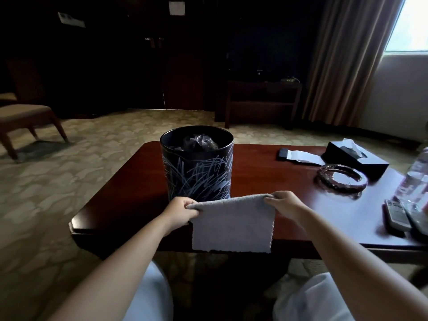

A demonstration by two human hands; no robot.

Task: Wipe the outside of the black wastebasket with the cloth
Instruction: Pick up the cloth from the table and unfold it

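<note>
— On the near half of the dark wooden table (266, 172): what stands there?

— Item one, black wastebasket (196, 167). Upright cylinder, long axis vertical, pale scribble marks across the side facing the person, crumpled clear plastic inside. It stands near the table's front left corner.

— And the cloth?

— Item two, grey cloth (231, 223). Held up by its top edge and hanging flat in front of the table's near edge. Left hand (180, 212) pinches the top left corner, right hand (286, 205) pinches the top right corner; both sets of fingers are curled tight on the fabric.

— How does the wastebasket lie from that hold?

— Straight ahead and just beyond the cloth's top edge, its base partly hidden behind it. It sits a little left of the cloth's middle, so the left hand looks nearer. Cloth and wastebasket appear apart; no wiping contact yet. My judgement: the cloth must go forward onto the marked side.

— Other entries?

— Right side of the table: black tissue box (354, 158), glass ashtray (340, 179), remote control (397, 215), water bottle (416, 181).
</note>
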